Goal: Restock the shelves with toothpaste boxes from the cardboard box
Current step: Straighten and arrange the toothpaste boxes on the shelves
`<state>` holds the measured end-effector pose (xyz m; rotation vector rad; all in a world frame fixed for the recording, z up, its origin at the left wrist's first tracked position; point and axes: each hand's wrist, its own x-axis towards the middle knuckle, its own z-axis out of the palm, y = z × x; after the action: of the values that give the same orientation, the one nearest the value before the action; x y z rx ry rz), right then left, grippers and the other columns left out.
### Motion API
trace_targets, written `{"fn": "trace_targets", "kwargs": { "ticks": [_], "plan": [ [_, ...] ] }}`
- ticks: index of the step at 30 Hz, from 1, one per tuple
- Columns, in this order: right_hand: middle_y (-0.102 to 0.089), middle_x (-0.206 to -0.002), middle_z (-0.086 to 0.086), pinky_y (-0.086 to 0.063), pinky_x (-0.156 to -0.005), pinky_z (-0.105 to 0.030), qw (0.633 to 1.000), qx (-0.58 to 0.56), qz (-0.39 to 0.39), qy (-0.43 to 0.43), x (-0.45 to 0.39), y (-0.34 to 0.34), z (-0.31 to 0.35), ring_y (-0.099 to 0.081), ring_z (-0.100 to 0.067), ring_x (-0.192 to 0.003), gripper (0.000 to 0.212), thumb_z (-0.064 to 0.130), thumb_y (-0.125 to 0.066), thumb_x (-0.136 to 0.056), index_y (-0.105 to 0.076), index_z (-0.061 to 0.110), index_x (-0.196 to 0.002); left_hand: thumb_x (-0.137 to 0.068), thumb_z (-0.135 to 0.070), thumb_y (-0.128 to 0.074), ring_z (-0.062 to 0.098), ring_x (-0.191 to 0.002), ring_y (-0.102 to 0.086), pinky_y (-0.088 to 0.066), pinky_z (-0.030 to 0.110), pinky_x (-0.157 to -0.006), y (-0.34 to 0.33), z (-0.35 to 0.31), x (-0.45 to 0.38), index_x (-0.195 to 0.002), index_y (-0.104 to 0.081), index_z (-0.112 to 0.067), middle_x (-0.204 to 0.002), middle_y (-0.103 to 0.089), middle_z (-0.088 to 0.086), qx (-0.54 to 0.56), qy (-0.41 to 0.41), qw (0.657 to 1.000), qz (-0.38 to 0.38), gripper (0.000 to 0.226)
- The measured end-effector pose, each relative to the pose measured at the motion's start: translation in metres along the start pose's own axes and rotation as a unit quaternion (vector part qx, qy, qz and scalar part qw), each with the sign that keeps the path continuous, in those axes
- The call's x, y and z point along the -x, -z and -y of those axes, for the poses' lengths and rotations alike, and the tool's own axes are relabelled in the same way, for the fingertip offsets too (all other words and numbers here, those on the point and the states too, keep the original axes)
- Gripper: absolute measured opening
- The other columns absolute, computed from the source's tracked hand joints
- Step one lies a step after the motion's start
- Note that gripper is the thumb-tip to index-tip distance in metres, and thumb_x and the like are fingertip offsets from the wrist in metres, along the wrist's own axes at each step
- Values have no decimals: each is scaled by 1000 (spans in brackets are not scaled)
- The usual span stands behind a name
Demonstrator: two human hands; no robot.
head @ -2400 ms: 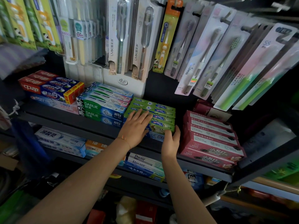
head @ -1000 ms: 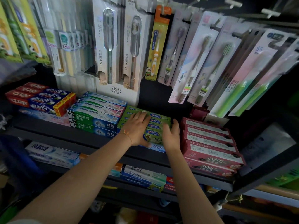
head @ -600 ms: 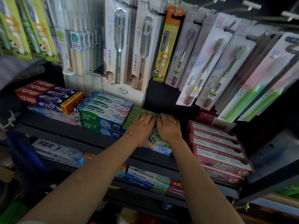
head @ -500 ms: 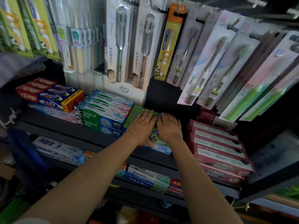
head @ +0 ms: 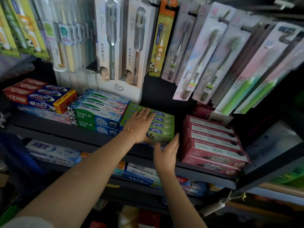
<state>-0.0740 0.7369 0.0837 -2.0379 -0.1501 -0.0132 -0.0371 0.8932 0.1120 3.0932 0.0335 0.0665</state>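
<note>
Biggest risk I see: that green stack (head: pixel 162 127) sits right at the shelf (head: pixel 92 137) lip in mid frame, so a hard shove from the right could slide the front box off, or skew it into the red boxes (head: pixel 212 142). Left hand (head: pixel 139 125) lies flat on top, fingers straight, gripping nothing. Right hand (head: pixel 166 155) hangs relaxed just below the stack's front corner, holding nothing. Boxes look crisp, glossy and squared up

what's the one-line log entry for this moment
step: squaring green boxes on shelf | left hand: flat on stack | right hand: open at stack's front right corner | red boxes: beside, untouched
</note>
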Motion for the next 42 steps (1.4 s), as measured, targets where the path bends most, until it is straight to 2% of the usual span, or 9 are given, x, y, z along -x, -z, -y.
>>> {"fn": "trace_targets", "kwargs": {
  "ticks": [9,14,19,27,30,33,37,40,42],
  "plan": [
    [-31,-152,2,-30,-99,-21,993,-92,27,-70,12,0,-3,-34,-6,-128,78,16,-57,-95,-10,18,-157,-62,-89,-57,28,-153,4,1,42,-124,0,0,0,-157,5,-11,-165,5,14,-20,-5,1000,11,138],
    [-53,-136,0,-42,-94,-27,984,-154,-2,-86,2,11,0,-52,-14,-119,62,15,-54,-94,-32,23,-151,-64,-90,-55,28,-153,4,-1,42,-124,1,-1,-1,-157,6,-11,-165,6,14,-25,-6,1000,15,138],
    [-62,-124,14,-45,-80,-15,970,-227,3,-86,-10,14,13,-57,2,-109,49,21,-53,-96,-47,31,-143,-67,-85,-60,29,-153,5,-2,43,-124,1,-1,1,-157,7,-12,-165,7,14,-26,-5,999,18,135],
    [-62,-122,13,-46,-86,-21,970,-228,-6,-86,-14,11,10,-58,-7,-115,48,23,-55,-94,-50,30,-141,-67,-85,-59,30,-153,5,-2,44,-124,2,0,-1,-157,8,-11,-165,7,15,-27,-7,999,16,134],
    [-53,-137,6,-45,-97,-25,983,-167,6,-77,-10,11,13,-49,-14,-129,59,22,-54,-94,-35,25,-151,-68,-85,-59,30,-152,5,-1,44,-124,2,1,0,-157,8,-10,-165,7,15,-24,-11,999,21,134],
    [-20,-162,1,-23,-116,-24,999,0,15,41,5,15,19,-17,-14,-149,80,20,-57,-93,-10,16,-158,-68,-83,-61,30,-152,7,2,45,-124,6,1,1,-157,9,-9,-165,8,16,-14,-9,999,31,135],
    [-22,-161,-3,-17,-119,-20,964,87,4,251,12,49,22,-12,-13,-151,72,26,-53,-92,-21,11,-155,-66,-82,-64,25,-152,13,3,48,-123,20,-15,8,-156,13,-12,-165,15,8,8,-1,1000,27,138],
    [-37,-154,-12,-29,-118,-45,944,160,-30,287,-10,100,9,-29,-25,-145,72,31,-61,-86,-36,6,-149,-62,-81,-68,22,-152,12,3,45,-123,33,-59,15,-157,9,-15,-165,13,5,58,-50,997,-10,139],
    [-36,-154,-14,-27,-117,-53,927,264,9,266,-29,137,2,-28,-30,-145,87,50,-64,-78,-36,10,-150,-61,-79,-71,21,-152,12,4,42,-122,38,-96,16,-157,8,-16,-166,12,4,73,-85,993,-26,140]
  ]
}}
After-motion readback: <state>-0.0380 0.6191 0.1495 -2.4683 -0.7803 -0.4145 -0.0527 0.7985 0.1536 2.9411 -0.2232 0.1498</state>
